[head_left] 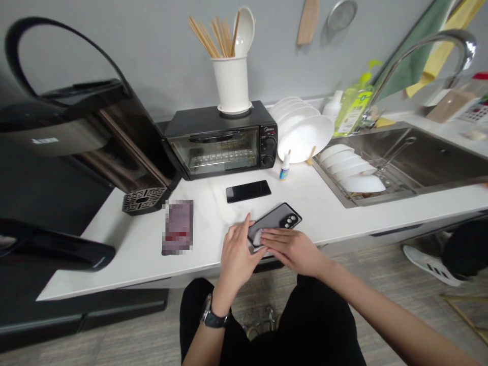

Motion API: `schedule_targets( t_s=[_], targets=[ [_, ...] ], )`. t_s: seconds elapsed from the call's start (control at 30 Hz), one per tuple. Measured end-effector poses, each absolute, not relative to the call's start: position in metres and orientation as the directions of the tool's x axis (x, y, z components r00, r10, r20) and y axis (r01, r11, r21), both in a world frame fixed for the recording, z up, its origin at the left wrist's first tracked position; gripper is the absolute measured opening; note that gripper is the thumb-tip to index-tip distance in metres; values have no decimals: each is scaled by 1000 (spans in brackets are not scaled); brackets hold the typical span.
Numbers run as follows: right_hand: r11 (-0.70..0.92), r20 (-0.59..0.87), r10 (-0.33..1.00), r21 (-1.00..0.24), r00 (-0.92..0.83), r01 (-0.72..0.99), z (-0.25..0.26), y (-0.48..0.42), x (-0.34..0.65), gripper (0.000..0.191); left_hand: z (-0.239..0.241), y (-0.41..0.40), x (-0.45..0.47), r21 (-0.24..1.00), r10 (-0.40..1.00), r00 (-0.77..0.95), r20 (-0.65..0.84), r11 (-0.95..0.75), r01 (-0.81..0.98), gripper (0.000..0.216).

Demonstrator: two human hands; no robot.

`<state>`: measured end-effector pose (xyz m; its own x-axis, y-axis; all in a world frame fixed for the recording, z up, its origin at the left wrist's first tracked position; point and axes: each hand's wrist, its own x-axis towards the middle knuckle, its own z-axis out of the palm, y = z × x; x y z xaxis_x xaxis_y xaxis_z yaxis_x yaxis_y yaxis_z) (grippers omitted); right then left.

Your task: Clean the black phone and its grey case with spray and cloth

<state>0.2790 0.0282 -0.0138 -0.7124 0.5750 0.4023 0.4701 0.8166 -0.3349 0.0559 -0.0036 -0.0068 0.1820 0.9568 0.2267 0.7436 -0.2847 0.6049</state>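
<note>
A phone case (271, 217), translucent grey with a black rim and round camera openings at its far right end, lies slantwise near the counter's front edge. My left hand (237, 256) holds its near left end, thumb and fingers closed around the corner. With fingers together, my right hand (292, 248) presses a small white wipe (257, 237) onto the surface of the case. Part of the wipe is hidden under the fingers. Just behind lies a black phone (248, 191), flat on the counter. A small white spray bottle (284, 168) with a blue label stands farther back.
A black toaster oven (224, 145) carries a white utensil holder (232, 84). A dark pouch-like item (178, 227), partly pixelated, lies left, beside a tall dark appliance (102, 132). White plates (303, 133) and a sink (423, 152) are at right. Another person's shoe (430, 264) shows below.
</note>
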Motion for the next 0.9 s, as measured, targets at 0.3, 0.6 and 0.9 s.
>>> schedule_targets(
  t_s=[0.3, 0.6, 0.9],
  targets=[
    [330, 395, 910, -875, 127, 355, -16, 42, 294, 33, -12, 9, 51, 812, 978, 21, 207, -184, 554, 87],
    [407, 567, 793, -764, 222, 500, -5, 54, 277, 25, -17, 8, 62, 805, 969, 14, 245, -212, 554, 22],
    [735, 594, 637, -275, -492, 620, -7, 25, 218, 41, -23, 7, 63, 632, 961, 34, 276, -208, 746, 30]
  ],
)
